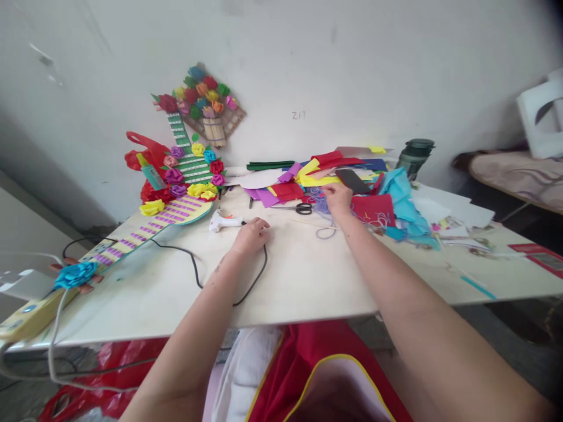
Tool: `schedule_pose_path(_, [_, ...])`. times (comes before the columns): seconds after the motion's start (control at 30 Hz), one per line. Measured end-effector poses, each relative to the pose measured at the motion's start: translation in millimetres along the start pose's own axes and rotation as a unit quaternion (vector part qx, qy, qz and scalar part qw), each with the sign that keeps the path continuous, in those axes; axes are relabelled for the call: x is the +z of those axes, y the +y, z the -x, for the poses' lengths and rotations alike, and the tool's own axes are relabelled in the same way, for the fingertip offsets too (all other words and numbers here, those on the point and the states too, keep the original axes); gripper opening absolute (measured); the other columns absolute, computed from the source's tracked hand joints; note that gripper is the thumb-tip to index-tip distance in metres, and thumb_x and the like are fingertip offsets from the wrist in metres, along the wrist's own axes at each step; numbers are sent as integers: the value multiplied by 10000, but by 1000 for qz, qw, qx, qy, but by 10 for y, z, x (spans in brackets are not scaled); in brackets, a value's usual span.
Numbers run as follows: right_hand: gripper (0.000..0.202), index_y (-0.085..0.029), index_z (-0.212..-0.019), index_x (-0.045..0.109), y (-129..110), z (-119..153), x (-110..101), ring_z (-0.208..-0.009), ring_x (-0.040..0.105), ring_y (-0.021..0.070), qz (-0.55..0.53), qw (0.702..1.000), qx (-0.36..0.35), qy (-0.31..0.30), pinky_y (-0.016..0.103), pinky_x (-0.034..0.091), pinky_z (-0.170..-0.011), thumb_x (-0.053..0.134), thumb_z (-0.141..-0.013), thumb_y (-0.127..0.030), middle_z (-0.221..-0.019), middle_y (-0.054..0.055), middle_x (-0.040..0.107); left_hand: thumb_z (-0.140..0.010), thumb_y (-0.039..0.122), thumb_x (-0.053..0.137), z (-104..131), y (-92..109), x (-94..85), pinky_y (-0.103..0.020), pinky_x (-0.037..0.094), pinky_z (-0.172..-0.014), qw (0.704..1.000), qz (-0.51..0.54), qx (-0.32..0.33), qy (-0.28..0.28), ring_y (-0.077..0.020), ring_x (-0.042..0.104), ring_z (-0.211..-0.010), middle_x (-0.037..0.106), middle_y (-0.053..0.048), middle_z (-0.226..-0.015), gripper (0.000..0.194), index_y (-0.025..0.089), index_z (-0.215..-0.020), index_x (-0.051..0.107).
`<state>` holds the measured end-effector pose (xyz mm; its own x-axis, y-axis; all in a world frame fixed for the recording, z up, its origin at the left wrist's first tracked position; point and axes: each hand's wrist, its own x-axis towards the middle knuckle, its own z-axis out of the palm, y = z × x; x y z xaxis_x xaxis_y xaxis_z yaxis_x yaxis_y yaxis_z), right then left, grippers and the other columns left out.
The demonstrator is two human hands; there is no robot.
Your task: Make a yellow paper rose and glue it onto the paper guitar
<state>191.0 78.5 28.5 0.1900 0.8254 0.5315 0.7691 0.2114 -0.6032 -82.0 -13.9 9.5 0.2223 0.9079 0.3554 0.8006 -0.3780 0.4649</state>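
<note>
My left hand rests on the white table with its fingers curled, beside the rear end of a white glue gun; what lies under the fingers is hidden. Farther right, my right hand reaches into the pile, its fingers pinched together at a tangle of purple yarn. Whether they grip the yarn is too small to tell. Black-handled scissors lie just left of the yarn. Behind my right hand are yellow paper strips and a dark phone.
Flower-decorated craft pieces stand at the left, near a power strip. A black cable loops across the table. Blue crepe paper, a dark bottle and white paper scraps are at the right.
</note>
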Motion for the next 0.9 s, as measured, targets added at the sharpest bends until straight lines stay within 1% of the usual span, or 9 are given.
schedule_pose_path(0.17, [403, -94, -1079, 689, 426, 144, -330, -1121, 542, 244, 74, 991, 93, 67, 331, 385, -987, 388, -816, -147, -1165, 167, 632, -721, 114, 552, -11, -70, 38, -344, 493, -809, 999, -34, 17, -22, -204, 623, -789, 616, -78, -934, 174, 198, -839, 649])
schedule_pose_path(0.27, [389, -151, -1098, 694, 490, 253, -365, -1189, 470, 306, 119, 977, 152, 95, 410, 376, -983, 444, -805, -204, -1345, 149, 513, -720, 120, 550, 5, -86, 25, -349, 494, -804, 998, -46, 28, -24, -202, 618, -761, 611, -81, -908, 174, 192, -840, 654])
schedule_pose_path(0.33, [379, -165, -1088, 701, 443, 296, -348, -1160, 490, 320, 132, 977, 146, 85, 432, 388, -954, 440, -819, -218, -1288, 149, 559, -727, 120, 537, 32, -86, -1, -346, 493, -807, 997, -61, 25, -27, -199, 618, -752, 616, -83, -904, 188, 185, -856, 656])
schedule_pose_path(0.43, [374, -148, -1097, 694, 294, 329, -301, -1078, 565, 279, 122, 990, 67, 9, 379, 423, -907, 428, -844, -222, -1126, 143, 665, -761, 143, 501, 97, -70, -67, -346, 486, -825, 994, -102, 16, -46, -200, 624, -782, 637, -91, -948, 222, 174, -919, 654])
schedule_pose_path(0.53, [339, -196, -1057, 714, 121, 372, -259, -994, 622, 239, 126, 988, 14, -87, 317, 458, -820, 460, -852, -289, -1058, 85, 719, -811, 191, 461, 161, -33, -146, -342, 480, -825, 987, -145, -2, -76, -214, 634, -850, 653, -106, -1013, 255, 157, -977, 651])
schedule_pose_path(0.63, [309, -237, -970, 739, -29, 441, -239, -968, 642, 221, 165, 966, -64, -188, 297, 460, -795, 477, -840, -337, -1037, 46, 734, -831, 224, 455, 182, 6, -226, -335, 478, -824, 979, -175, -44, -99, -228, 641, -911, 670, -111, -1044, 287, 157, -1031, 649])
schedule_pose_path(0.73, [263, -235, -936, 739, -136, 499, -220, -979, 650, 230, 203, 928, -120, -290, 294, 467, -777, 528, -785, -282, -1076, 46, 722, -839, 284, 472, 143, 14, -305, -358, 484, -809, 959, -208, -138, -131, -264, 641, -969, 695, -108, -1025, 313, 189, -1083, 644])
schedule_pose_path(0.8, [286, -236, -978, 726, -183, 518, -197, -1022, 640, 240, 222, 912, -136, -316, 299, 470, -792, 550, -752, -219, -1129, 56, 703, -839, 329, 492, 86, 11, -348, -382, 489, -813, 943, -227, -193, -148, -283, 636, -1002, 692, -123, -1065, 336, 202, -1116, 633])
schedule_pose_path(0.9, [335, -212, -1033, 704, -228, 531, -160, -1049, 633, 257, 244, 905, -145, -318, 312, 469, -814, 556, -738, -153, -1140, 94, 693, -814, 343, 542, -26, 50, -369, -420, 482, -845, 924, -270, -221, -156, -319, 610, -1074, 660, -161, -1155, 323, 192, -1079, 647])
